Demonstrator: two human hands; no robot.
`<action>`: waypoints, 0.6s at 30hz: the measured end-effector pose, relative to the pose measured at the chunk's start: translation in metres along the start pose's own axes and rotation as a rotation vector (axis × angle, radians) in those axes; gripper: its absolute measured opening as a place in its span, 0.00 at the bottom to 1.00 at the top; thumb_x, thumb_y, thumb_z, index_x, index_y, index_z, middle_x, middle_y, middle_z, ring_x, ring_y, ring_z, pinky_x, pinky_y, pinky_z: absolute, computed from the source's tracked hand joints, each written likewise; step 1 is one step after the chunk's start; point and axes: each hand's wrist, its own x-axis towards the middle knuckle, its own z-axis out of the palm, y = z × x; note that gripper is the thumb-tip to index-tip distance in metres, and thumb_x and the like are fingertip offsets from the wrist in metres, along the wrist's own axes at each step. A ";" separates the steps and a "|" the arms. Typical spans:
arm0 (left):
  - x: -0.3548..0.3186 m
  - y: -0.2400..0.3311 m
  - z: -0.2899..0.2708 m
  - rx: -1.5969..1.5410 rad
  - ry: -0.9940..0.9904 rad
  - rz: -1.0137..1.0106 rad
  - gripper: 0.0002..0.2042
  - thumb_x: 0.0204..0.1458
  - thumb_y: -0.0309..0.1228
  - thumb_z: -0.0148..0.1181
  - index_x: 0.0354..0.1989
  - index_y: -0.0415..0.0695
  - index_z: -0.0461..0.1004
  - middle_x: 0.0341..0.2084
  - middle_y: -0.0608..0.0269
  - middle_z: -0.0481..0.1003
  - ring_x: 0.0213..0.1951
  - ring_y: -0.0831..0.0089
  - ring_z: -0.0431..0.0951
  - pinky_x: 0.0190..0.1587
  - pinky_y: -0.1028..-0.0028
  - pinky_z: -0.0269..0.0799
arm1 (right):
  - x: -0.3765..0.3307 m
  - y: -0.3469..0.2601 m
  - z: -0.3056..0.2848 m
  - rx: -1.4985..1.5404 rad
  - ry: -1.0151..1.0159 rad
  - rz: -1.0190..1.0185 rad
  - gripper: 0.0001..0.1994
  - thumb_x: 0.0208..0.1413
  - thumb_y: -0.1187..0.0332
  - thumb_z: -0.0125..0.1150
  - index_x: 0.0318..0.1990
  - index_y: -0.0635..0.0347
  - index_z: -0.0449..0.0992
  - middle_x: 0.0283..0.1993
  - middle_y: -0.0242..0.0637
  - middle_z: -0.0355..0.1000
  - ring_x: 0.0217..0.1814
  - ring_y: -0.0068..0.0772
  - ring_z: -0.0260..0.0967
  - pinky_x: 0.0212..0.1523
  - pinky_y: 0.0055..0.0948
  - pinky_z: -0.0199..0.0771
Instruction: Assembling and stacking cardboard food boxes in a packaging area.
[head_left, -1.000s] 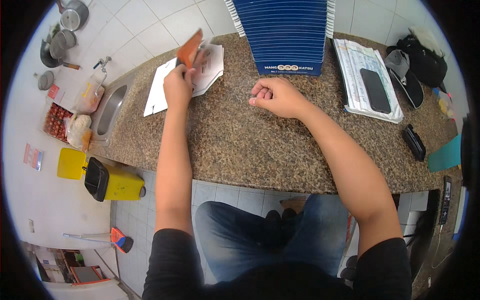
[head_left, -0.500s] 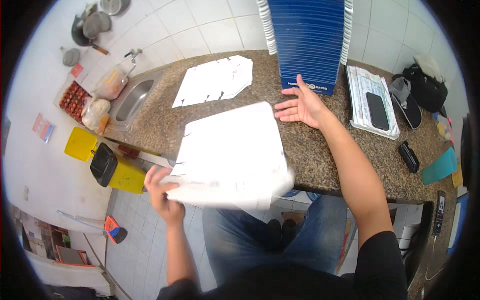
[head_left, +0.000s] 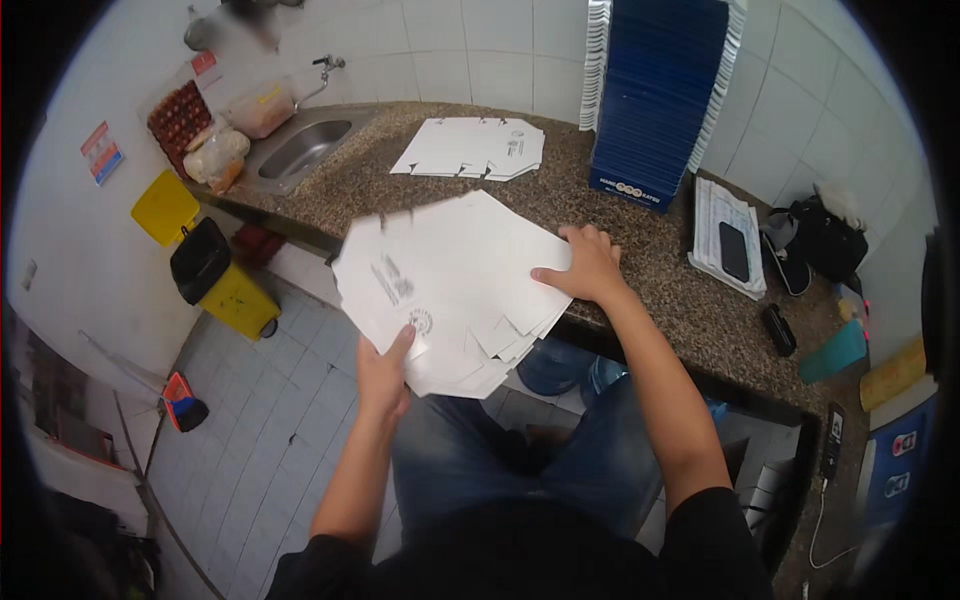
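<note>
Both my hands hold a stack of flat white cardboard box blanks (head_left: 460, 265) over my lap, tilted, with notched edges and dark print on the top sheet. My left hand (head_left: 385, 375) grips the near left edge, its thumb on top. At the right corner, my right hand (head_left: 588, 268) clasps the stack with the thumb above and the fingers over the far side. Beyond it on the counter lies another pile of white box blanks (head_left: 468, 148). A tall stack of folded blue boxes (head_left: 655, 110) with white edges stands against the tiled wall.
On the speckled counter (head_left: 640, 255), a phone (head_left: 733, 250) lies on a stack of papers (head_left: 708, 205), near a black bag (head_left: 830, 240) and a teal cup (head_left: 832, 352). At left are a steel sink (head_left: 305, 155), an egg tray (head_left: 182, 122) and a yellow bin (head_left: 240, 300).
The held blanks have turned and their printed side now faces up. My right hand, empty and spread before, has closed on their right corner. The view has shifted too.
</note>
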 end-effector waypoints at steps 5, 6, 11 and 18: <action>0.049 0.054 0.028 0.260 -0.424 0.396 0.21 0.59 0.27 0.68 0.58 0.32 0.73 0.50 0.54 0.80 0.51 0.69 0.79 0.57 0.69 0.74 | 0.003 0.061 -0.051 1.267 0.109 -0.151 0.50 0.53 0.64 0.79 0.77 0.63 0.50 0.68 0.55 0.67 0.66 0.42 0.70 0.63 0.41 0.73; 0.062 0.069 0.037 0.359 -0.477 0.450 0.18 0.58 0.26 0.68 0.55 0.31 0.76 0.46 0.55 0.82 0.49 0.70 0.80 0.55 0.69 0.75 | 0.000 0.068 -0.072 1.311 0.100 -0.248 0.47 0.54 0.67 0.78 0.76 0.63 0.52 0.64 0.52 0.71 0.63 0.38 0.72 0.61 0.38 0.75; 0.111 0.092 0.094 0.394 -0.678 0.525 0.18 0.57 0.28 0.71 0.53 0.34 0.77 0.47 0.58 0.82 0.48 0.72 0.79 0.53 0.69 0.75 | -0.006 0.090 -0.130 0.751 0.606 -0.142 0.31 0.54 0.60 0.78 0.60 0.65 0.70 0.43 0.36 0.76 0.47 0.29 0.74 0.49 0.33 0.75; 0.158 0.035 0.111 0.262 -0.637 0.458 0.26 0.53 0.34 0.77 0.56 0.36 0.75 0.49 0.57 0.81 0.51 0.69 0.81 0.57 0.65 0.75 | -0.041 0.129 -0.096 1.260 0.395 -0.160 0.37 0.55 0.62 0.79 0.68 0.65 0.66 0.56 0.42 0.78 0.60 0.34 0.75 0.63 0.35 0.72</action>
